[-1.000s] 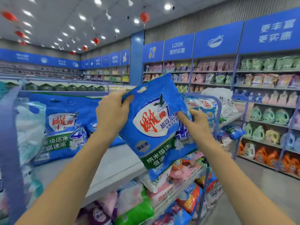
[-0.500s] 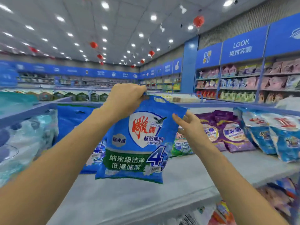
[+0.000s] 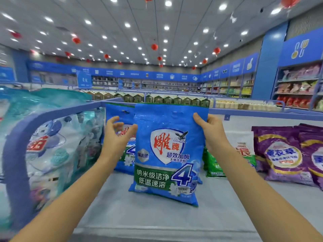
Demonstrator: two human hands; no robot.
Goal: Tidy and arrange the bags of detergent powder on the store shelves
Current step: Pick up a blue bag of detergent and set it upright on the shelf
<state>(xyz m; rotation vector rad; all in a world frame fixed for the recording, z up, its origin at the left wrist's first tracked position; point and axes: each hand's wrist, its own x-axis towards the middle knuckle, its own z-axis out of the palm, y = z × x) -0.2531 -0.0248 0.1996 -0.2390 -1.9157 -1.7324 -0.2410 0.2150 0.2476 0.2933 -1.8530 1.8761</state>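
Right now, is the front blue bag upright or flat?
Upright: the blue bag stands bottom-edge on the shelf, right hand gripping its top.

Ceiling (image 3: pixel 87 7): grey panels; rows of round recessed lights (image 3: pixel 168 3), all lit.
Lanterns (image 3: pixel 154 46): red, hung from the ceiling across the room.
Walls: blue sign band (image 3: pixel 139 73) along far and right sides; blue pillar (image 3: pixel 269 67) at right.
Wall shelving (image 3: pixel 297 88): stocked, goods blurred.
Shelf top (image 3: pixel 157 220): pale grey, with a blue rail (image 3: pixel 253 113) behind it.
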